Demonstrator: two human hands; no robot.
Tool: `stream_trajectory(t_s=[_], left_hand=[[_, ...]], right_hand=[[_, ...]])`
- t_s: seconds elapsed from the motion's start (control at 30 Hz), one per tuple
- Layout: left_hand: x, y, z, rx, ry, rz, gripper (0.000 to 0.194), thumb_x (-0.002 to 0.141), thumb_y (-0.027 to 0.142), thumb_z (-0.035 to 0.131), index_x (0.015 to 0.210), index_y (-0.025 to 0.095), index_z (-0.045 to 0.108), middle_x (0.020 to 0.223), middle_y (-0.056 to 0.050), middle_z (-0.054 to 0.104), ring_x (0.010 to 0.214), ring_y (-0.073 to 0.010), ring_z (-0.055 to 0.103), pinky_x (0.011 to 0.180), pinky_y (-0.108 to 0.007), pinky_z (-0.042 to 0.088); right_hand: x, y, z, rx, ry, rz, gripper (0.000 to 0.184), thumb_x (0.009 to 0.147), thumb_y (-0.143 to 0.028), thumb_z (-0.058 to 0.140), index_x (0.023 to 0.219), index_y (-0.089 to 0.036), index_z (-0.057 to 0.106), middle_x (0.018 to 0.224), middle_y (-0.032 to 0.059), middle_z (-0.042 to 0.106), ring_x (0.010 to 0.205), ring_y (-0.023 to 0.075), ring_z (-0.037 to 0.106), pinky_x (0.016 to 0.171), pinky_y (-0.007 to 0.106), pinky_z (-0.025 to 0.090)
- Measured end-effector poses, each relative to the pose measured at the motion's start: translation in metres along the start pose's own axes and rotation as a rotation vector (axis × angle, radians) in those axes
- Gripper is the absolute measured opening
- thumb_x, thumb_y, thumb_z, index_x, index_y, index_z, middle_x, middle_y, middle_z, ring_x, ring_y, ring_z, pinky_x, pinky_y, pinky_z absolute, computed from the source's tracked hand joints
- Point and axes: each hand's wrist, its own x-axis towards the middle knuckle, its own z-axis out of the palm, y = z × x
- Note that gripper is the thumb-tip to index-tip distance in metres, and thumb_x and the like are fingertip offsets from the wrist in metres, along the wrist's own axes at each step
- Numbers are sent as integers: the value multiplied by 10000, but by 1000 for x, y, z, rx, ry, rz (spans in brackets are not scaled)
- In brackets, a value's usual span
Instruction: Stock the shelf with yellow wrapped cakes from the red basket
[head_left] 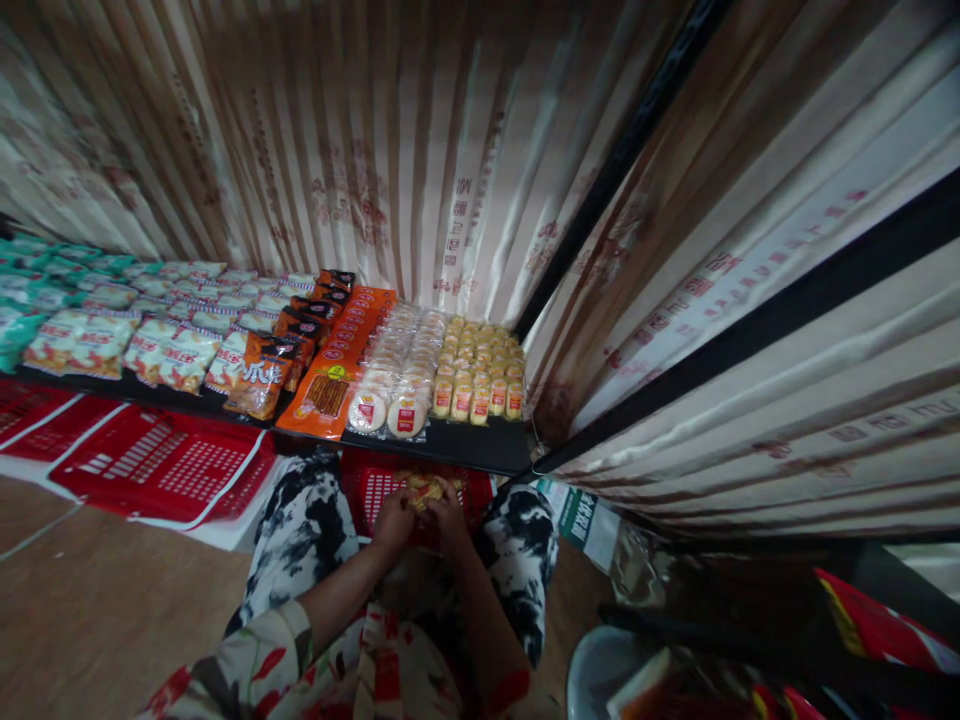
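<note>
My left hand and my right hand meet close together in front of me, just below a low black shelf. Both are curled round a small yellowish snack packet held over a red plastic basket. My knees, in black-and-white patterned trousers, flank the hands. On the shelf right above lie rows of small yellow packets, clear packs of round cakes and orange flat packs.
More snack bags fill the shelf to the left. Red baskets line the floor under it. Draped plastic sheeting covers the shelving behind and to the right. A pale bucket and red packaging sit at lower right.
</note>
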Motion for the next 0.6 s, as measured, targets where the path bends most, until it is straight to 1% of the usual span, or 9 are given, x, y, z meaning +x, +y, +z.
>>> stream_trajectory(t_s=[0.07,0.2,0.3,0.4,0.5,0.6], left_hand=[[1,-2,0,-26,7,-18,263,739,79,525,969,133,641,1031,-110,667,999,-224,600,874,-307,425],[4,-6,2,-111,20,-55,221,763,107,524,957,124,629,978,-107,678,915,-208,631,805,-277,456],[4,-6,5,-191,29,-98,234,759,107,537,980,128,610,930,-92,685,832,-192,648,746,-271,481],[4,-4,9,-286,16,-129,252,764,95,519,1005,126,586,856,-66,689,718,-151,649,668,-245,498],[3,-2,9,-362,14,-129,229,753,87,516,967,123,590,801,-46,685,674,-128,642,626,-213,493],[2,-2,8,-412,31,-117,182,728,97,546,899,117,604,750,-38,675,653,-125,633,611,-205,486]], right_hand=[[-3,-1,3,30,24,-6,610,509,-233,642,1095,-243,473,934,14,641,810,193,629,652,276,504],[-7,0,5,49,66,-34,542,503,-217,634,1016,-244,461,921,13,638,796,201,635,658,293,508],[-6,3,3,63,52,-60,548,500,-190,626,1013,-238,438,908,11,643,773,191,636,676,291,505],[-5,6,1,68,32,-87,573,489,-176,631,1018,-233,419,913,15,650,791,194,639,718,303,504],[-4,8,-4,25,12,-112,571,504,-192,660,1020,-230,418,952,27,651,849,207,638,766,326,500],[-3,11,-8,-39,-8,-128,531,513,-235,694,979,-224,441,950,35,655,856,215,636,770,346,501]])
